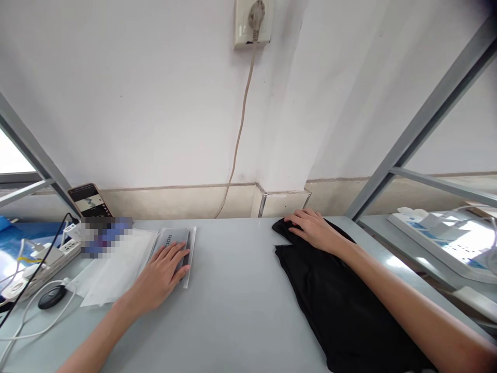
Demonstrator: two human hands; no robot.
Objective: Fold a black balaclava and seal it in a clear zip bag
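Head view: both hands flat on things on the bench.
Left hand point(165, 272) lies open, pressing a packet point(176, 243) steady; right hand point(315, 229), fingers spread, pins the black cloth point(334, 300) at its far end.

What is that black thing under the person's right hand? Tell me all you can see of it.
The black cloth looks like soft, matte fabric, perhaps a folded garment; what kind cannot be told. It lies flat on the pale grey table, running from near the wall toward the camera, where it passes out of view at the bottom edge. Its far end is bunched into soft folds. The right hand rests palm down on that far end, and the forearm lies along its right side. Nothing else touches it.
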